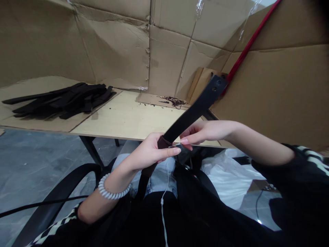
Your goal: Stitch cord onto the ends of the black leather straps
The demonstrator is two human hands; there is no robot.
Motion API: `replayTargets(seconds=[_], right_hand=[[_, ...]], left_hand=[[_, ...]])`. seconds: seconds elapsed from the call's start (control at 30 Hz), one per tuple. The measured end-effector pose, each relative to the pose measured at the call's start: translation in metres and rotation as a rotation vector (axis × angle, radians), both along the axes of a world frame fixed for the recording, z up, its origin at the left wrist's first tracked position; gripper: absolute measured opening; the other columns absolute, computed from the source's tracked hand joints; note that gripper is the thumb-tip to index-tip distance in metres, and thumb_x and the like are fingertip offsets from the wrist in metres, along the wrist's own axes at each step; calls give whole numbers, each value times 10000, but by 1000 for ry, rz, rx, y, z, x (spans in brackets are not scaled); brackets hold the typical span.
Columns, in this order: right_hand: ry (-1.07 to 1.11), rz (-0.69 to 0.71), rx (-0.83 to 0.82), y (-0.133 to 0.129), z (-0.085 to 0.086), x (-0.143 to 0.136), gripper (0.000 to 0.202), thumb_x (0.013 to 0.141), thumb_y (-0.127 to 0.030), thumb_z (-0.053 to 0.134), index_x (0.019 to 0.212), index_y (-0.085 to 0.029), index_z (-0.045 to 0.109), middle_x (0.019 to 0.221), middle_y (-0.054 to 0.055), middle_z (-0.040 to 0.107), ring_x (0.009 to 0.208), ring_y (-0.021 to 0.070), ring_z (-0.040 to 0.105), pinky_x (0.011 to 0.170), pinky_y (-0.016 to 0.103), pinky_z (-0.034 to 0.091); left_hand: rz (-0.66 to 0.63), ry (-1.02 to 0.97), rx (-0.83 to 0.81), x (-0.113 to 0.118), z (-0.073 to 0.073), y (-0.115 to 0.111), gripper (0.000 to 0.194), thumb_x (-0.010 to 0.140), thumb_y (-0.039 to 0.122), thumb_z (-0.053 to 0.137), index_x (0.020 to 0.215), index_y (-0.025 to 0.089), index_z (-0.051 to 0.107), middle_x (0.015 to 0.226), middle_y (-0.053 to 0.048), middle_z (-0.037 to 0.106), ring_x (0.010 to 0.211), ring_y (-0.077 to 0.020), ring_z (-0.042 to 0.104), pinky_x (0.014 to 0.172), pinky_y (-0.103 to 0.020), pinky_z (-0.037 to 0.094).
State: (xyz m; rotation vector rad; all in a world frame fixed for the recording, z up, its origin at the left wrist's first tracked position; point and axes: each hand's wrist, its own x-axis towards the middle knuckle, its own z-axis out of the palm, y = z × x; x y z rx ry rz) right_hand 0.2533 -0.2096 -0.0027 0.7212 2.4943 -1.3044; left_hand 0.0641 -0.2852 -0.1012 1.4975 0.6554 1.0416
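A long dark strap slants up and away from my lap, its far end showing two round snaps or holes. My left hand is wrapped round its lower part, where a dark brown leather sleeve encircles it. Between the thumb and fingers of my right hand is a thin shiny needle, with its tip close to my left thumb and the sleeve's edge. Any thread on the needle is too fine to make out.
Several dark straps lie piled on cardboard at the left of the table. Tangled dark cord and a small dark tool rest at the back. Cardboard walls enclose the table; a white plastic bag is below right.
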Motion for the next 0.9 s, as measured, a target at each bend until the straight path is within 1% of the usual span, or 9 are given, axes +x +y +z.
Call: replayTargets(seconds=[0.07, 0.13, 0.27, 0.33, 0.57, 0.67, 0.8, 0.9], right_hand=[[72, -35, -92, -2, -9, -1, 525, 865, -618, 584, 664, -132, 571, 593, -35, 382, 545, 68, 297, 492, 235, 207], [145, -82, -178, -4, -19, 0, 521, 870, -601, 595, 658, -127, 557, 568, -44, 367, 512, 54, 272, 456, 219, 180], [210, -206, -400, -12, -33, 1, 484, 900, -562, 581, 669, -143, 508, 490, -97, 249, 423, 30, 148, 387, 202, 85], [237, -250, -450, -17, -36, 0, 478, 901, -553, 587, 666, -147, 495, 477, -106, 238, 413, 25, 132, 375, 193, 77], [309, -387, -422, -35, -34, -4, 453, 884, -504, 632, 651, -142, 491, 476, -108, 250, 426, 22, 145, 397, 185, 113], [312, -402, -387, -38, -34, -4, 454, 884, -506, 626, 644, -144, 494, 481, -100, 270, 432, 30, 163, 400, 194, 115], [318, -422, -289, -37, -35, -4, 456, 866, -496, 647, 620, -144, 496, 515, -78, 330, 448, 36, 192, 405, 208, 119], [328, -410, -240, -36, -36, -2, 451, 868, -482, 647, 612, -144, 493, 543, -65, 360, 469, 42, 212, 421, 215, 136]], left_hand=[[-1, 39, 32, 0, 0, 0, 235, 846, 312, 701, 928, 92, 693, 501, 59, 434, 424, -44, 354, 398, -179, 274], [-4, 54, 48, 0, 1, 0, 256, 857, 314, 686, 969, 85, 699, 515, 57, 438, 429, -46, 359, 398, -181, 285], [57, 15, 20, 0, 3, 1, 190, 828, 262, 711, 848, 86, 639, 479, 73, 432, 412, -44, 370, 390, -175, 294], [70, 21, 15, 0, 3, 1, 204, 821, 265, 718, 795, 94, 611, 461, 73, 432, 406, -46, 373, 385, -175, 292], [70, 18, 36, -2, 1, 1, 197, 823, 266, 719, 795, 94, 626, 456, 70, 439, 406, -51, 380, 388, -183, 295], [47, 32, 42, -3, 1, 2, 228, 820, 299, 724, 803, 88, 639, 466, 66, 435, 412, -53, 376, 393, -191, 290], [38, 68, 60, -3, 1, 4, 247, 845, 326, 696, 838, 82, 658, 491, 55, 441, 430, -55, 366, 409, -202, 287], [47, 54, 58, -3, 0, 4, 231, 840, 314, 700, 830, 95, 626, 491, 62, 437, 430, -55, 372, 407, -196, 292]])
